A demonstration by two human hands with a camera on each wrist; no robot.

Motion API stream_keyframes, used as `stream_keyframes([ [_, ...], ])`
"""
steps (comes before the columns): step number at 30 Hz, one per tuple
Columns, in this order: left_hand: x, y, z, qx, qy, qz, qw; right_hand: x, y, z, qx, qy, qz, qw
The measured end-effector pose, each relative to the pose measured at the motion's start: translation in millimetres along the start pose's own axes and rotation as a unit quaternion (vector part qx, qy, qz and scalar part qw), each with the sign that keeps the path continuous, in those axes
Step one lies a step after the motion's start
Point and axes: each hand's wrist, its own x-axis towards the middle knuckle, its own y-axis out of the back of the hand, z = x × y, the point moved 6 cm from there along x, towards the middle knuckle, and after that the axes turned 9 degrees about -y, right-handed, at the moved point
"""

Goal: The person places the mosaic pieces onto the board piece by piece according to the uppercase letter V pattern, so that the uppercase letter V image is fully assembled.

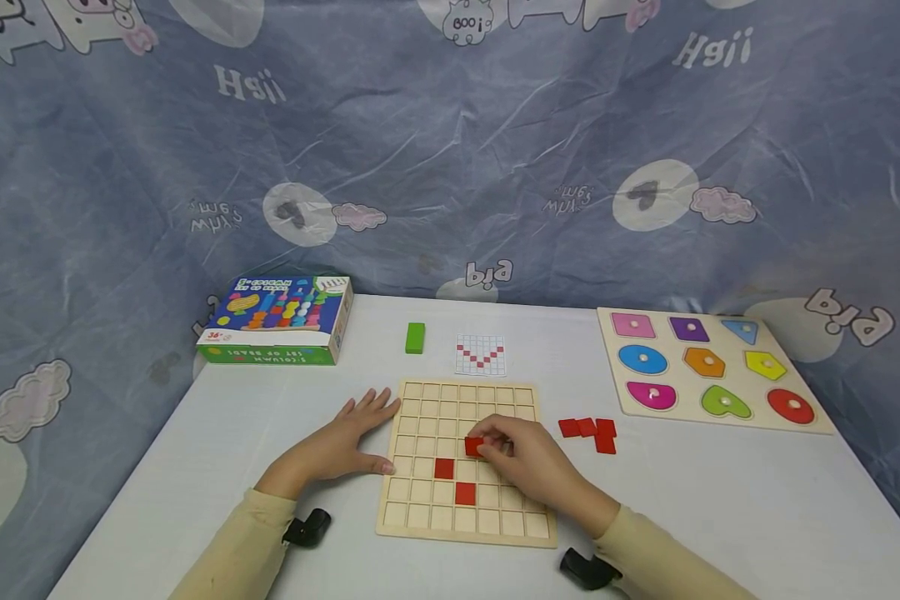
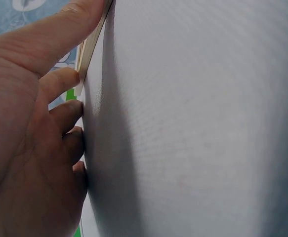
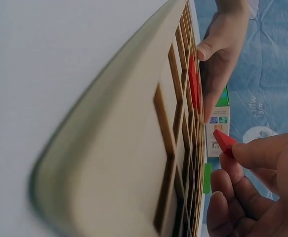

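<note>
"Above the pale wooden grid board [image 1: 423,471], what does the right hand [image 1: 531,461] hold?"

"It pinches a small flat red tile [image 3: 224,142] between thumb and fingertips. The fingers cover one part, so its whole outline I cannot see."

"And the board, what is in it?"

"Two red square tiles [image 1: 444,468] lie in its cells, diagonally beside each other. Some cells are hidden under the right hand; what they contain, I cannot tell."

"How is the left hand [image 1: 345,443]?"

"It is spread, with thumb and forefinger at the left edge of the board. Its own wrist view shows only a thin, cut-off strip of this board."

"What lies farther?"

"To the right, several loose red tiles [image 1: 605,428] lie close together. Behind the board are a white paper card [image 1: 480,345] with a V of red squares and a green rectangular block [image 1: 416,338]. At back left lies a blue-and-green printed cardboard box [image 1: 277,312]; its contents are hidden. At back right, a light wooden puzzle board [image 1: 688,402] bears nine coloured knobbed shapes [image 1: 642,359]."
</note>
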Motion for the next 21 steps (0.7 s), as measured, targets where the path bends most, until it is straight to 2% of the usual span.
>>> stream_keyframes([
  [21,1.5,-1.3,-3.2,0.0,0.008,0.0,1.0,22.8,-30,-26,-0.005,0.026,-0.034,0.9991],
])
